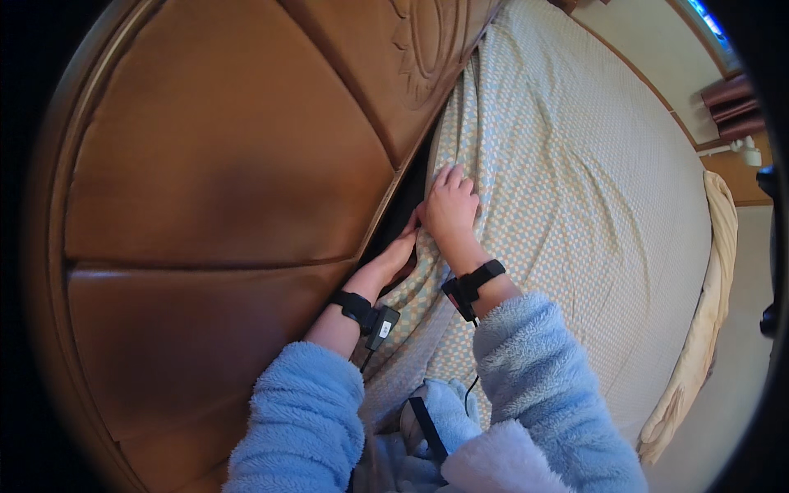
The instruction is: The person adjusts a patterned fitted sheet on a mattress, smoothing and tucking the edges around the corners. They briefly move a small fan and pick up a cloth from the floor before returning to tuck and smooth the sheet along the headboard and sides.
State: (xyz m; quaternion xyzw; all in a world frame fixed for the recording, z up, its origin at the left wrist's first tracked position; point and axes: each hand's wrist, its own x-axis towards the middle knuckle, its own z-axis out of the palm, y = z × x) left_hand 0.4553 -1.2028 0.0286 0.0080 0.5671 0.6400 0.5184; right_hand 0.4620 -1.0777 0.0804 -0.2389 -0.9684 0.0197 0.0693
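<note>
The right hand (454, 209) lies on the edge of the sheet (592, 238), its fingers bent and close together. The left hand (399, 249) is just beside it, in the dark gap (406, 195), its fingers partly hidden at the edge. I cannot tell if either hand is pinching the cloth. The sheet has little blue, cream and peach shapes. It is wrinkly near the fingers and spreads out to their right. The big brown headboard (222, 140) is to their left.
</note>
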